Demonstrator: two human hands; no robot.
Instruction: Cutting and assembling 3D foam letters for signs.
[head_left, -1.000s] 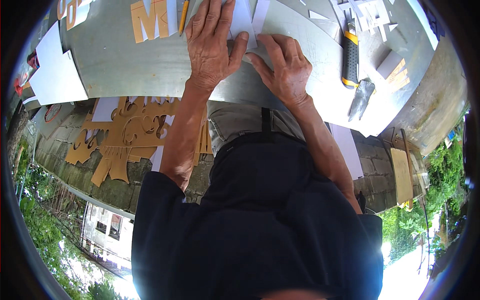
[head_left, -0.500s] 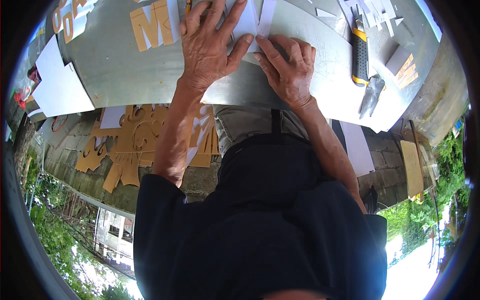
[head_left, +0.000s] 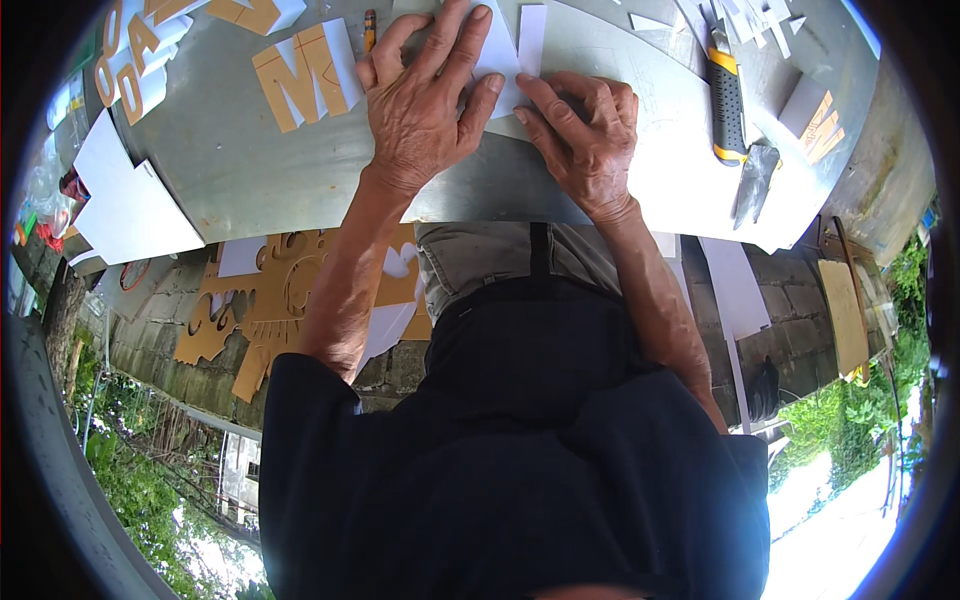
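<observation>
My left hand (head_left: 425, 115) lies on the metal tabletop with its fingers spread, its fingertips resting on a flat white piece (head_left: 497, 55). Beside it, my right hand (head_left: 585, 135) has index finger and thumb apart and its other fingers loosely bent. That index fingertip touches the lower end of a narrow white strip (head_left: 531, 40), next to the white piece. The upper ends of both are cut off by the picture's edge. A pencil (head_left: 370, 30) stands out just left of my left hand. Neither hand grips a tool.
A yellow-and-black utility knife (head_left: 726, 100) lies to the right, above a dark wrapped blade-like piece (head_left: 755, 185). Brown-faced cut-out letters (head_left: 305, 75) lie on the left, near a white sheet (head_left: 135, 195). White scraps (head_left: 745, 25) sit far right. Brown cut-out sheets (head_left: 270, 290) lie below the table edge.
The narrow strip has turned more upright against the white piece. Both hands stay almost in place. The whole view has shifted slightly, showing more of the letters at the far left.
</observation>
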